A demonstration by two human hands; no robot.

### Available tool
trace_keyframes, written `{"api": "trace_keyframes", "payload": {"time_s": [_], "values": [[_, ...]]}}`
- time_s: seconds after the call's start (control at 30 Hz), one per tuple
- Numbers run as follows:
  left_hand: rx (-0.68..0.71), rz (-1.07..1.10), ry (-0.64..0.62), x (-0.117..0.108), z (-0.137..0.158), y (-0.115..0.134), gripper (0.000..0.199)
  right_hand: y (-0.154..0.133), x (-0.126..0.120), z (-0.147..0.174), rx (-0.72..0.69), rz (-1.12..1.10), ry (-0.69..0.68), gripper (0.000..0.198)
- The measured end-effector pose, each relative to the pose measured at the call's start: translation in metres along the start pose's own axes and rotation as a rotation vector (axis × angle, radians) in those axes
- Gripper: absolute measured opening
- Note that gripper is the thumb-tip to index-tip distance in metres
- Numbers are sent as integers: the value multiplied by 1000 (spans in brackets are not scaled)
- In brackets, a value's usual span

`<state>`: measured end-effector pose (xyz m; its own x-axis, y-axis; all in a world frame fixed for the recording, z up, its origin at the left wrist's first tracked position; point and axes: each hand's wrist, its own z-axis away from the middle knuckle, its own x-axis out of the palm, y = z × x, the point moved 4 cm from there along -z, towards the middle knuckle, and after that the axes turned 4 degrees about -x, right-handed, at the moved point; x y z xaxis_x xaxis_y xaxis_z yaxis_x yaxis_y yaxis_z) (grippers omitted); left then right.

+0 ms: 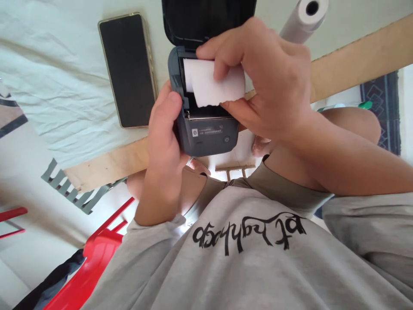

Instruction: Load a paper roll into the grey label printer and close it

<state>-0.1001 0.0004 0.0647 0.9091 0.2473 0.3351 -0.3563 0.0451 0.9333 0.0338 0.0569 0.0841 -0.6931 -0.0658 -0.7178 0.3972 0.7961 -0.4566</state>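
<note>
A small dark grey portable receipt printer (pixel 209 140) is held near the bed's edge, its black lid (pixel 209 21) swung up and back. My left hand (pixel 164 125) grips the printer's left side, thumb on the rim by the paper bay. Inside the bay sits a white paper roll (pixel 201 84), its loose end hanging toward the front. My right hand (pixel 267 73) comes from the right, fingers and thumb closed around the paper's right part. The roll's right end is hidden behind that hand. Front markings on the printer include a power button.
A smartphone (pixel 127 71) lies face up on the pale green sheet (pixel 64 51), left of the printer. Another white paper roll (pixel 301 19) is at the back right. A wooden edge board (pixel 355 56) runs along the front. A red plastic chair (pixel 100 254) is at lower left.
</note>
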Motion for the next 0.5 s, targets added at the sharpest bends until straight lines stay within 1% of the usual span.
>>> {"api": "trace_keyframes", "payload": {"time_s": [0.07,0.13,0.2,0.27,0.3,0.37,0.4,0.43,0.5], "values": [[0,-12,10,-3,-1,-1,17,1,-1,1,-90,-20,74,16],[13,-4,-11,-3,-1,-3,17,1,-3,3,-164,-13,123,16],[37,19,-64,-2,-1,-4,17,-1,-3,7,-177,20,138,19],[65,49,-113,0,-2,-5,22,-3,-1,9,-187,48,75,23],[81,54,-128,0,-2,-5,28,-5,1,10,-207,52,38,25],[106,46,-159,2,-2,-5,50,-6,2,10,-229,42,-62,32],[97,34,-161,3,-2,-5,59,-6,1,10,-233,20,-88,38],[75,16,-159,4,-1,-5,63,-4,-2,8,-199,-19,-97,45],[38,-23,-149,6,0,-5,61,5,-11,5,-53,-116,-92,56]]}}
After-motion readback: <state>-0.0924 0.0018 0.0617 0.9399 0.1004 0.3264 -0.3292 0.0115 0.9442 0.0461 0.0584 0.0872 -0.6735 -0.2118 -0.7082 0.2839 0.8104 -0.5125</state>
